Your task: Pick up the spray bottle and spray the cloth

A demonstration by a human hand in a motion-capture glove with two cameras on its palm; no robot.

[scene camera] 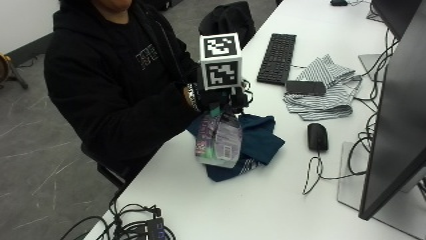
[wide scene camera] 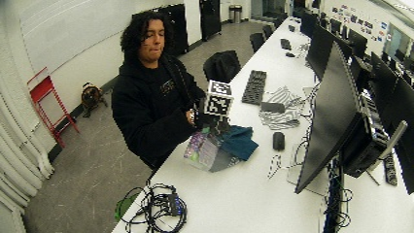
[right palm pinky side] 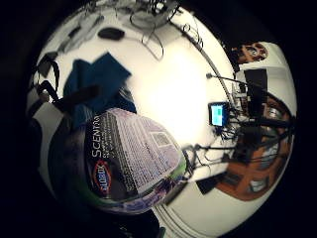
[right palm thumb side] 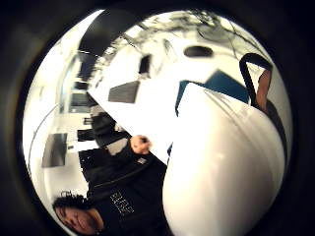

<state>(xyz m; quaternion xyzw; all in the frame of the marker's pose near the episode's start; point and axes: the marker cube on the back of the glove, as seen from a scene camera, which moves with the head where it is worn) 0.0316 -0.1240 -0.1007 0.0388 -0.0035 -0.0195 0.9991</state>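
In the outside view my gloved right hand (scene camera: 216,100) grips the top of the spray bottle (scene camera: 218,140), a clear bottle with a purple and green label. The bottle hangs tilted, and its base sits at the near edge of the dark blue cloth (scene camera: 261,141); I cannot tell whether it touches. The crumpled cloth lies on the white table (scene camera: 266,200). The bottle's Clorox label (right palm pinky side: 131,158) fills much of the little finger side view, with the cloth (right palm pinky side: 99,79) beyond it. Its white upper part (right palm thumb side: 221,162) fills the thumb side view, and the cloth (right palm thumb side: 224,83) shows behind.
A black mouse (scene camera: 317,136) with its cable lies right of the cloth. Farther back are a black keyboard (scene camera: 277,57) and a striped cloth (scene camera: 326,90) with a dark device on it. A monitor (scene camera: 399,115) stands along the right side. Cables (scene camera: 133,227) pile at the near corner.
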